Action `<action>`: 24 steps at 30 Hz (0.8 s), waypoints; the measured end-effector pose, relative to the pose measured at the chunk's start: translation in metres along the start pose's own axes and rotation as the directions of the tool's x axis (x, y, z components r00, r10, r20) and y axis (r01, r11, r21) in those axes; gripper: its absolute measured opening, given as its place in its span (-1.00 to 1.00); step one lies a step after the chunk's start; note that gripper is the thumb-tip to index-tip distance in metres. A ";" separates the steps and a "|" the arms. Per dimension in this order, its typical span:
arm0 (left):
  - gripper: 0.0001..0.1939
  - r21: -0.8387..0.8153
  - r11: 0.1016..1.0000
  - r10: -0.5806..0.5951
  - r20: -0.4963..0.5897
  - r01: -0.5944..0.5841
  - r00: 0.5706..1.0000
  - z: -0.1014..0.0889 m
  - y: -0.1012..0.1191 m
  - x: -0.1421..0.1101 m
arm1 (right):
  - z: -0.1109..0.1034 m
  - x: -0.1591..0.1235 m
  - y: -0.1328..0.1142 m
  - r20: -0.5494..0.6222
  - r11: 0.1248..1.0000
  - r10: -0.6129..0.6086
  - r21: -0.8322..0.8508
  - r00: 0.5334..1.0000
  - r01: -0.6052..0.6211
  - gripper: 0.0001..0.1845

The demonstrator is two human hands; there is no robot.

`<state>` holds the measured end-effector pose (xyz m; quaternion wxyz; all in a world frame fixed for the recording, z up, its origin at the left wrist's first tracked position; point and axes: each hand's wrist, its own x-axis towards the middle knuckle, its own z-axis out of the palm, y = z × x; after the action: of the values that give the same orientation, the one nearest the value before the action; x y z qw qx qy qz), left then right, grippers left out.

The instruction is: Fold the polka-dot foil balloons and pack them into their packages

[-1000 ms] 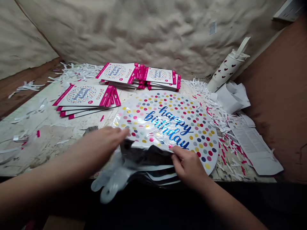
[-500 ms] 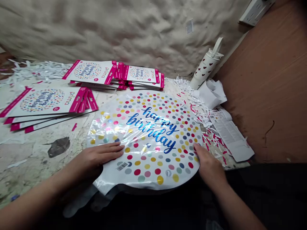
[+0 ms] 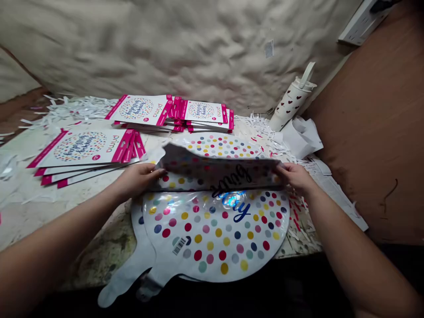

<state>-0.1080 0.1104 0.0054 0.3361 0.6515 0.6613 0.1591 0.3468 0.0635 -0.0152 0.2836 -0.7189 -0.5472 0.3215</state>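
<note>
A flat foil balloon (image 3: 198, 172), white with coloured dots and blue lettering, is doubled over between my hands, its grey underside showing in part. My left hand (image 3: 142, 179) pinches one end of the fold, thumb on top. At the opposite end my right hand (image 3: 296, 176) is closed on the corner. Under it lie more dotted foil balloons (image 3: 215, 251), flat on the table, with a printed barcode (image 3: 179, 246) and pale tails hanging over the front edge. How many are stacked I cannot tell.
Pink-and-white "prima" packets (image 3: 82, 148) lie in piles at left, with further packets (image 3: 142, 110) behind. Paper shreds (image 3: 79, 108) litter the back and right. A heart-patterned bottle (image 3: 291, 104) stands near crumpled white paper (image 3: 301, 137). A brown panel (image 3: 374, 132) bounds the right side.
The balloon that lay flat under my hands is now lifted and folded over. Both hands moved up and away from me, and closed on the fold's ends. The view shifted slightly.
</note>
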 end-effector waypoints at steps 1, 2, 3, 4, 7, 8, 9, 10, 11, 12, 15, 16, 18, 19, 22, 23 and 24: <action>-0.53 0.060 0.998 -0.001 -0.060 0.005 0.998 0.002 0.006 0.000 | 0.003 0.009 -0.003 -0.002 1.000 0.017 -0.023 1.000 -0.017 -0.50; -0.50 0.134 0.991 0.030 -0.111 -0.015 0.993 0.006 0.010 -0.002 | 0.005 0.016 -0.006 -0.009 0.998 0.036 -0.048 0.999 -0.037 -0.51; -0.48 0.216 0.974 0.099 -0.150 -0.065 0.984 0.012 0.013 -0.007 | 0.008 0.021 -0.007 -0.020 0.995 0.054 -0.079 0.998 -0.055 -0.53; -0.47 0.297 0.944 0.203 -0.180 -0.144 0.963 0.019 0.015 -0.014 | 0.009 0.026 -0.007 -0.032 0.991 0.067 -0.115 0.997 -0.070 -0.54; -0.45 0.527 0.727 0.505 0.025 -0.440 0.863 0.045 0.014 -0.037 | 0.007 0.037 -0.009 -0.086 0.966 0.091 -0.234 0.992 -0.109 -0.54; -0.43 0.562 0.666 0.516 0.128 -0.491 0.847 0.052 0.012 -0.043 | 0.006 0.040 -0.013 -0.113 0.955 0.100 -0.266 0.989 -0.127 -0.51; -0.41 0.581 0.643 0.484 0.197 -0.499 0.853 0.059 0.010 -0.048 | 0.007 0.041 -0.018 -0.164 0.942 0.101 -0.300 0.981 -0.148 -0.47; -0.38 0.601 0.641 0.441 0.223 -0.478 0.870 0.063 0.007 -0.051 | 0.011 0.040 -0.026 -0.238 0.925 0.081 -0.344 0.968 -0.162 -0.41; -0.36 0.619 0.646 0.407 0.217 -0.447 0.887 0.067 0.005 -0.053 | 0.018 0.037 -0.036 -0.319 0.904 0.030 -0.396 0.947 -0.162 -0.33; -0.36 0.630 0.652 0.389 0.201 -0.423 0.899 0.068 0.004 -0.053 | 0.030 0.030 -0.048 -0.376 0.880 -0.051 -0.455 0.925 -0.136 -0.28; -0.37 0.629 0.666 0.383 0.173 -0.400 0.908 0.070 0.001 -0.051 | 0.084 -0.008 -0.084 -0.160 0.778 -0.358 -0.596 0.920 0.199 -0.26; -0.37 0.629 0.667 0.385 0.169 -0.400 0.907 0.069 0.000 -0.049 | 0.102 -0.022 -0.092 0.076 0.730 -0.422 -0.563 0.904 0.388 -0.25; -0.37 0.632 0.661 0.395 0.164 -0.404 0.904 0.069 -0.001 -0.047 | 0.126 -0.045 -0.094 0.458 0.629 -0.469 -0.427 0.755 0.650 -0.23; -0.37 0.635 0.657 0.400 0.163 -0.407 0.902 0.068 -0.002 -0.047 | 0.127 -0.052 -0.088 0.537 0.619 -0.443 -0.397 0.718 0.678 -0.22; -0.36 0.636 0.657 0.381 0.184 -0.405 0.906 0.066 -0.001 -0.047 | 0.091 -0.058 -0.048 0.365 0.686 -0.214 -0.604 0.906 0.406 -0.20; -0.35 0.638 0.663 0.360 0.189 -0.393 0.914 0.067 0.001 -0.047 | 0.072 -0.058 -0.032 0.174 0.690 -0.111 -0.696 0.979 0.202 -0.21; -0.33 0.640 0.668 0.342 0.189 -0.379 0.921 0.069 0.006 -0.048 | 0.054 -0.060 -0.017 -0.012 0.669 -0.033 -0.743 0.999 0.013 -0.22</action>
<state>-0.0627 0.0488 -0.0292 0.0608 0.8493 0.5228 -0.0414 0.2831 0.0128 -0.0277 -0.0222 -0.7689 -0.6362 0.0588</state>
